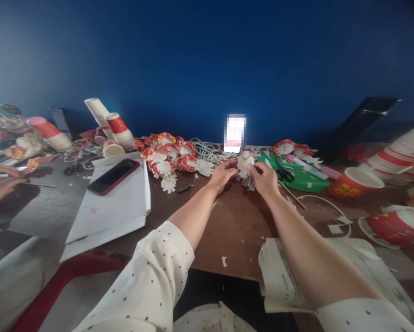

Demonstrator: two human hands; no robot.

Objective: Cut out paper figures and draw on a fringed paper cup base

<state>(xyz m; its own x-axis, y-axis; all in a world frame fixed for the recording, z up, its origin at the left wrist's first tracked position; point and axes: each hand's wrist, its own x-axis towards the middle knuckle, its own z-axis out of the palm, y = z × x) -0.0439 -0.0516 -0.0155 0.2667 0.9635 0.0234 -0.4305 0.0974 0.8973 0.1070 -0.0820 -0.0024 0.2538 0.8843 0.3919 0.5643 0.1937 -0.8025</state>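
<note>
Above the brown table, my left hand [223, 176] and my right hand [265, 180] hold a white paper cut-out [244, 165] with a fringed, petal-like edge between them. My right thumb and fingers pinch its right side. The left fingers are closed on its other side, partly hidden behind it. Just left of my hands lies a heap of red-and-white paper flowers [165, 154]. Black-handled scissors [285, 174] rest on a green sheet [309, 182] to the right of my right hand.
A lit phone [235, 133] stands against the blue wall. A dark phone [114, 177] lies on white cardboard [120, 207] at left. Stacked paper cups [118, 129] and a red cup [355, 183] stand either side. Another person's hand [1, 180] is far left. Paper scraps [224, 261] litter the table.
</note>
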